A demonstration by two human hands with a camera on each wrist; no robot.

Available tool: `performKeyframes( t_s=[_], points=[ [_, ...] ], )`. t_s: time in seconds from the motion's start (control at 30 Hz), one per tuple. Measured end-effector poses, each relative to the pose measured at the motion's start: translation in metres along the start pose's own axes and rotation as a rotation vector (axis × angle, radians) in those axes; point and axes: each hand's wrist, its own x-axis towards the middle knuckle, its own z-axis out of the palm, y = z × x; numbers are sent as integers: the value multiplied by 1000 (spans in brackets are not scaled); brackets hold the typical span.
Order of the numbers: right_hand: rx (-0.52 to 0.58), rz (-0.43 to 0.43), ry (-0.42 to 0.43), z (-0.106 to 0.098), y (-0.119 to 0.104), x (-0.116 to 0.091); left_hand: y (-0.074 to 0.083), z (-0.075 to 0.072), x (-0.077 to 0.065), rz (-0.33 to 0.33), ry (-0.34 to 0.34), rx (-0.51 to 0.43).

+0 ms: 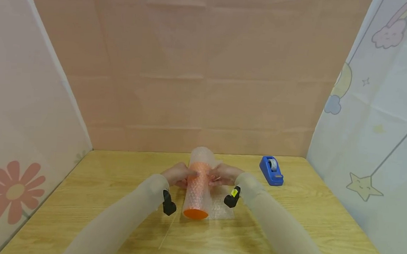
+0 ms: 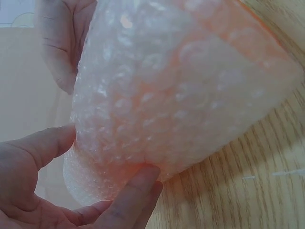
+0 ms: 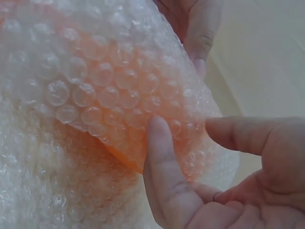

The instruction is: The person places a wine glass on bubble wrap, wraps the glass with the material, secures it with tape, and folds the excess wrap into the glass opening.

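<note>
An orange tube-like object lies lengthwise on the table, wrapped in clear bubble wrap, with its orange near end showing. My left hand grips the left side of the roll, thumb on top and fingers lower down, as the left wrist view shows up close. On the opposite side, my right hand holds the wrap between thumb and fingers; in the right wrist view its fingertips press on the bubbles over the orange surface. A loose flap of bubble wrap spreads flat under and to the right of the roll.
A blue tape dispenser with a roll of tape stands at the back right of the wooden table. Behind is a creased brown backdrop; patterned white sheets hang at both sides. A thin pale line runs left of the roll.
</note>
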Motion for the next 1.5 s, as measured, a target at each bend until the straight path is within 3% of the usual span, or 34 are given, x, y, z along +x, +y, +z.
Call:
performKeyframes(
  t_s=[0.57, 0.73, 0.87, 1.17, 1.5],
  points=[
    [-123, -40, -60, 4, -10, -8, 0, 0, 2, 12, -17, -25],
    [-133, -24, -41, 3, -10, -8, -3, -6, 4, 38, -88, -53],
    [-141, -24, -49, 2, -8, -8, -5, -11, 6, 11, -128, -124],
    [-140, -22, -51, 2, -5, -6, -9, -17, 3, 10, -116, -186],
    [-145, 11, -30, 3, -9, -5, -14, -12, 6, -1, -72, -132]
  ],
)
